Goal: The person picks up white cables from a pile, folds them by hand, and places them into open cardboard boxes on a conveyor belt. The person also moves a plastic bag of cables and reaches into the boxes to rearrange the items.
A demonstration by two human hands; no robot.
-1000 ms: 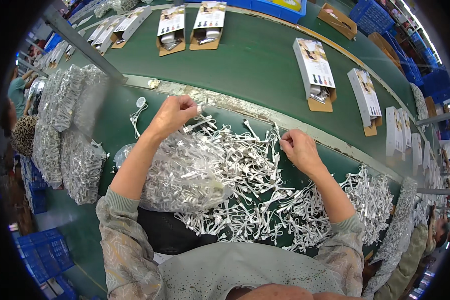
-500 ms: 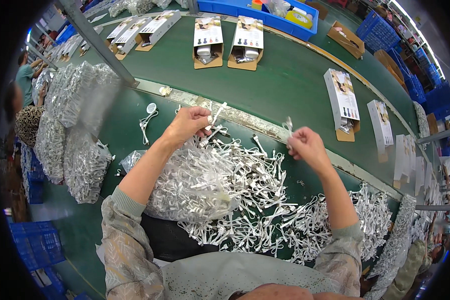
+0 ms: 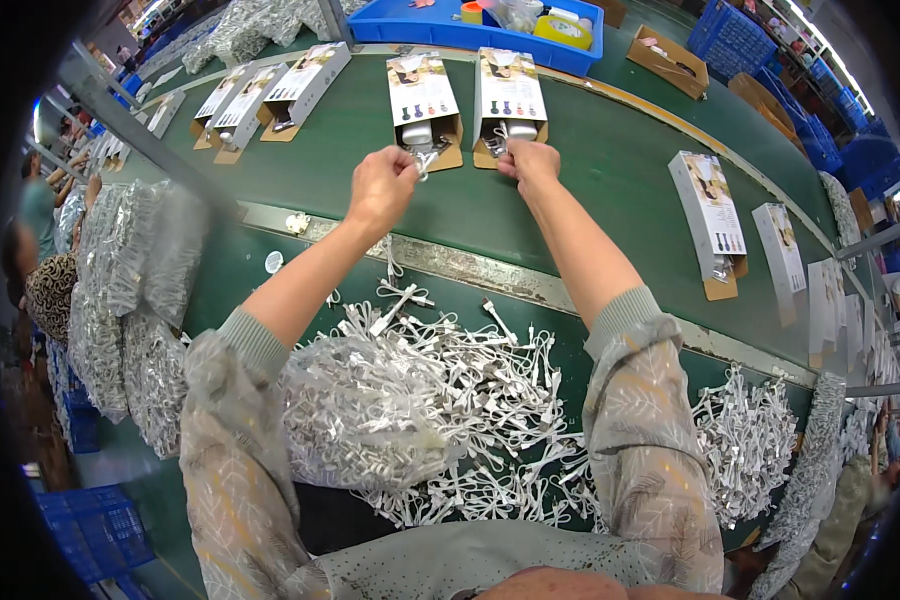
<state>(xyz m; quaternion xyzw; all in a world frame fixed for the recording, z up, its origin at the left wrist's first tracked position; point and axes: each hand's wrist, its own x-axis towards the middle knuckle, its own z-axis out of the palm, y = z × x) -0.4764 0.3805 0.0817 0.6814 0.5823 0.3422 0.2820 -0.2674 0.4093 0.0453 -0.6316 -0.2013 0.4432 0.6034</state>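
Note:
Both my arms stretch forward to two open-ended white cartons on the green belt. My left hand [image 3: 384, 188] pinches a short white cable [image 3: 425, 161] at the open flap of the left carton [image 3: 420, 88]. At the mouth of the right carton [image 3: 511, 86], my right hand [image 3: 532, 163] has its fingers closed on another white cable [image 3: 503, 133], partly hidden by the fingers. White parts and clear-bagged items show inside both cartons. Nearer to me lies a heap of loose white cables [image 3: 515, 375], beside a clear plastic bag [image 3: 355, 405] full of them.
A worn metal rail [image 3: 460, 268] separates my bench from the belt. More cartons stand on the belt at left and right, including one carton [image 3: 708, 205]. Behind it sits a blue tray [image 3: 390, 30] with tape. Bagged cables [image 3: 120, 270] are stacked at left, below a slanting metal post [image 3: 140, 125].
Both hands have moved forward, from above the cable heap and rail to the open ends of the two cartons, each carrying a white cable. The view has shifted slightly.

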